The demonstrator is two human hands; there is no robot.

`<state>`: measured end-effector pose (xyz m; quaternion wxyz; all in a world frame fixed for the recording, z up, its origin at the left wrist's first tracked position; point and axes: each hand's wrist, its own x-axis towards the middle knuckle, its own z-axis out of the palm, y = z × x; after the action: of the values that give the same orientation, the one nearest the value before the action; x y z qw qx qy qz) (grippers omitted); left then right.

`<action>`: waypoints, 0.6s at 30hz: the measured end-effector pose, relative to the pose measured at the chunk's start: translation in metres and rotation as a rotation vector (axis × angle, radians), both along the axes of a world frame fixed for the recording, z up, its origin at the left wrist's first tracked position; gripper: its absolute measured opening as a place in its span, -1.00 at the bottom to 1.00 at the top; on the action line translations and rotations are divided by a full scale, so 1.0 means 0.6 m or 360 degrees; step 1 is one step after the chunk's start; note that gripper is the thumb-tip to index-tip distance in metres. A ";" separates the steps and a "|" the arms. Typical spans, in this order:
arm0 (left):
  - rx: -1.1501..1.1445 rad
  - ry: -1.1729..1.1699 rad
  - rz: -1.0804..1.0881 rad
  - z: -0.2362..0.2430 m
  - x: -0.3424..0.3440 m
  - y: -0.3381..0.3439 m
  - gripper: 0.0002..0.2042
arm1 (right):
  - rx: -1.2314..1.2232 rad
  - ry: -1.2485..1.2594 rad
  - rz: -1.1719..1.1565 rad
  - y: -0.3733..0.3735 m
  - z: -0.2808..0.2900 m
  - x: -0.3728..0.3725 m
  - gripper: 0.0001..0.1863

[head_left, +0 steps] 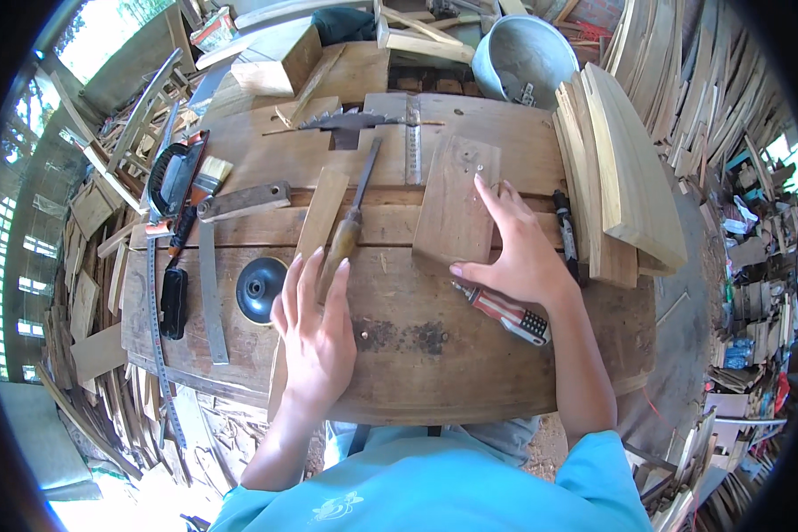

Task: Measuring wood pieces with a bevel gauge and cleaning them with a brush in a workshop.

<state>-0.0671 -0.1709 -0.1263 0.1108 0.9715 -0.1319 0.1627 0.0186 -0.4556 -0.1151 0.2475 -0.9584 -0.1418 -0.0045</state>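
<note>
Head view: worn wooden bench [470,390], dark-stained. Flat wood block [452,208] lies right of centre. Right hand [525,250] spread wide at its right side, nothing gripped; left hand [316,350] loosely open by the chisel [347,236], contact unclear. Red-and-black tool [505,316] near the block's lower edge.

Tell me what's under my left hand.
A narrow wooden strip and the handle of a long-bladed tool pass partly out of sight beneath your left hand. Whatever lies directly under the palm is covered, so I can't see it.
</note>
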 end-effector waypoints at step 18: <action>-0.0643 0.0250 -0.0312 0.016 0.088 -0.138 -0.18 | 0.0096 -0.0051 0.0072 0.010 -0.014 -0.004 0.11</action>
<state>-0.0145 -0.2536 -0.1164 0.3282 0.9218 -0.1814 0.0981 0.0163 -0.4493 -0.1238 0.2742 -0.9468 -0.1672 -0.0186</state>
